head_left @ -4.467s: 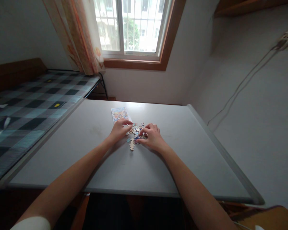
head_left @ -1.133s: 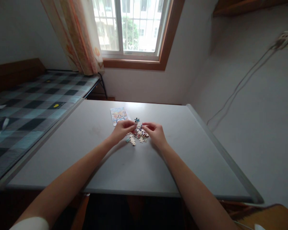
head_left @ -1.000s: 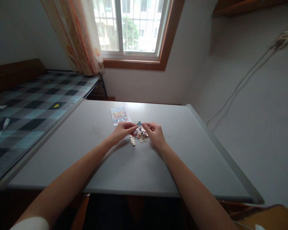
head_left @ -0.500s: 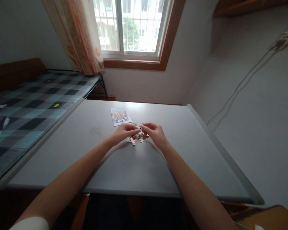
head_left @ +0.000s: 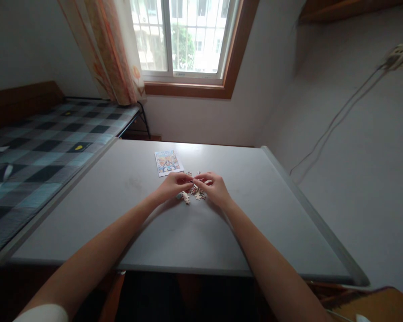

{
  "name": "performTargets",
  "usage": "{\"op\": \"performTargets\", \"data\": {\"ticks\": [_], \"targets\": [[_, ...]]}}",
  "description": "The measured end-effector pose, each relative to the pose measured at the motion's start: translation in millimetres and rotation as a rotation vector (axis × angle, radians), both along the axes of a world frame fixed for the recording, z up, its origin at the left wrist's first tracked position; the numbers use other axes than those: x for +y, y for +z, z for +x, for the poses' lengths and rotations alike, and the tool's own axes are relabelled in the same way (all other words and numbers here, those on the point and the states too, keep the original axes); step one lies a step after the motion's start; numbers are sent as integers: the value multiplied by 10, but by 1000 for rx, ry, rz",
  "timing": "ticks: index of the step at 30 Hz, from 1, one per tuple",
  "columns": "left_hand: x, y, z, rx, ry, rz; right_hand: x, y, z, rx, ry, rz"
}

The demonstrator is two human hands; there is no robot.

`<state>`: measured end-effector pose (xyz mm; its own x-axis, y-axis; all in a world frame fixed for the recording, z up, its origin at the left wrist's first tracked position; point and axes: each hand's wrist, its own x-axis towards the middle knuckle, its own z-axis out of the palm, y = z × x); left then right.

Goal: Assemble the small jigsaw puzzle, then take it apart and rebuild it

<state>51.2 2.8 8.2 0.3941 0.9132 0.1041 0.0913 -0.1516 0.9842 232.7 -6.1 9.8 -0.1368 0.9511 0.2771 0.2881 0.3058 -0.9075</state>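
Observation:
Over a small heap of jigsaw puzzle pieces (head_left: 198, 195), my left hand (head_left: 173, 186) and my right hand (head_left: 215, 188) meet at the fingertips. Thumb and forefinger of each are pinched together. A small dark bit of a puzzle piece shows where they meet; the fingers hide most of it. Some pieces in the heap lie pale side up, others show colours. One pale joined-looking strip lies just below my left fingers. Behind my left hand, a printed picture card (head_left: 168, 162) lies flat.
The grey-white table (head_left: 184, 241) has raised side edges. At left is a bed with a checked mattress (head_left: 53, 143). Beyond the table are a window (head_left: 195, 40) and an orange-patterned curtain (head_left: 112, 53). A cable (head_left: 336, 118) hangs on the right wall.
My right hand has moved slightly left, bringing its fingertips against those of my left hand. My left hand has barely shifted. The card and heap stay in place.

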Motion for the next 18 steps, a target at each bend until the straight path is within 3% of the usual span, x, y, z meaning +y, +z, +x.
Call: {"op": "performTargets", "data": {"ticks": [2, 6, 13, 18], "targets": [[-5, -4, -1, -36, -12, -28, -4, -5, -16, 36, 50, -45], [-19, 7, -12, -120, 26, -145, 13, -19, -17, 116, -9, -61], [-20, 66, -39, -282, 43, -360, 4, -1, -11, 101, -51, 54], [-6, 76, -31, -360, 132, -413, -10, 27, 13, -2, -115, 130]]}}
